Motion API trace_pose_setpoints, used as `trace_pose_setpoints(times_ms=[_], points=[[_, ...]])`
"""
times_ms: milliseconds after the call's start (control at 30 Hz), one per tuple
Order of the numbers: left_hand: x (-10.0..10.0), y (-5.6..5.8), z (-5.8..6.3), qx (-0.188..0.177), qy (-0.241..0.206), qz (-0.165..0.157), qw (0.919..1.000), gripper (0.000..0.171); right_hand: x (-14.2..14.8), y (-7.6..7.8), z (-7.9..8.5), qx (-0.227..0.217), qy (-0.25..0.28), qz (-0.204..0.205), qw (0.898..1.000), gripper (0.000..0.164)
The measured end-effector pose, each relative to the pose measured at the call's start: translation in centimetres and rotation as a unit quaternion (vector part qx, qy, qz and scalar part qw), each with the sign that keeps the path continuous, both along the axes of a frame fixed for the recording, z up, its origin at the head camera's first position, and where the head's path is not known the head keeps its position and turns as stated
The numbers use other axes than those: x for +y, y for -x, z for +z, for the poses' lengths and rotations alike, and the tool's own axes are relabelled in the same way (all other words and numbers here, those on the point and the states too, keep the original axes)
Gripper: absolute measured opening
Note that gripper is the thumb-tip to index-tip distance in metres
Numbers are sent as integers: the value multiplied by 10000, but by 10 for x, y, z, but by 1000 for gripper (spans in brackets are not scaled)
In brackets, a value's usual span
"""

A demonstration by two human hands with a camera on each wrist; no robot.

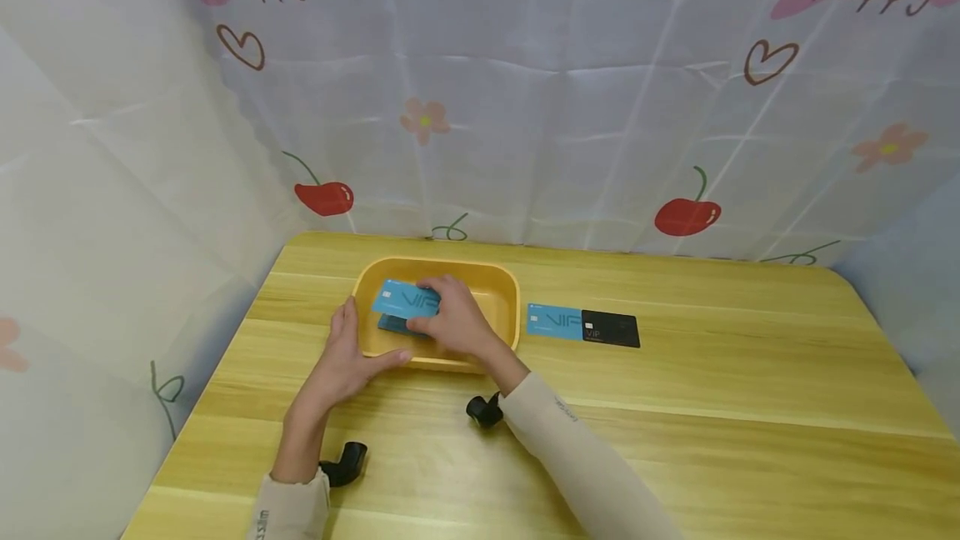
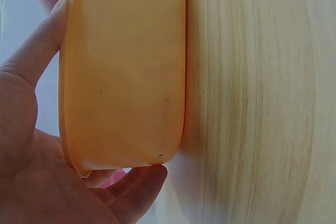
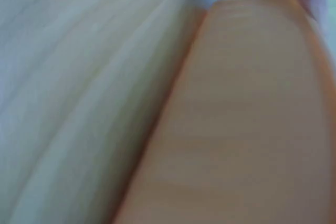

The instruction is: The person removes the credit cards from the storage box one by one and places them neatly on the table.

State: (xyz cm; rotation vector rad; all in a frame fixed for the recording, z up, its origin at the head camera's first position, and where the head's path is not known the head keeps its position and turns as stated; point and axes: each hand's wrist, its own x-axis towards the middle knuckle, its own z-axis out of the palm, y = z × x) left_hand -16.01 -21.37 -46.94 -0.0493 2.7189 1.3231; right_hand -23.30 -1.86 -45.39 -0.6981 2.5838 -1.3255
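A yellow plastic basin (image 1: 492,273) stands near the back of the table. My left hand (image 1: 345,365) holds its left end, the thumb along the near rim and the fingers against the end wall, as the left wrist view also shows. My right hand (image 1: 459,322) reaches over the near rim and pinches a blue VIP card (image 1: 401,298) by its right end, inside the basin's outline. Below that card a darker card (image 1: 392,323) shows partly. In the right wrist view only the blurred basin wall (image 3: 236,108) and table fill most of the picture.
Right of the basin another blue VIP card (image 1: 551,322) lies on the wooden table (image 1: 712,407), edge to edge with a black VIP card (image 1: 611,329). Black curved pieces (image 1: 347,465) sit by both wrists. A printed white curtain (image 1: 525,123) closes off the back and sides.
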Motion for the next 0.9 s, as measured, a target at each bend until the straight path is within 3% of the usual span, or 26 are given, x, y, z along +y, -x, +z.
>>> trace_pose_setpoints(times_ms=[467,667,900], points=[[0,-2,1,44,-26,24,10000,127,52,-12,9,341,213,411,9983,56],[0,-6,0,12,-12,73,10000,128,75,-20,8,309,283,359,9985,55],[2,-1,1,98,-39,10,9999,129,100,-28,11,209,264,210,9992,55]])
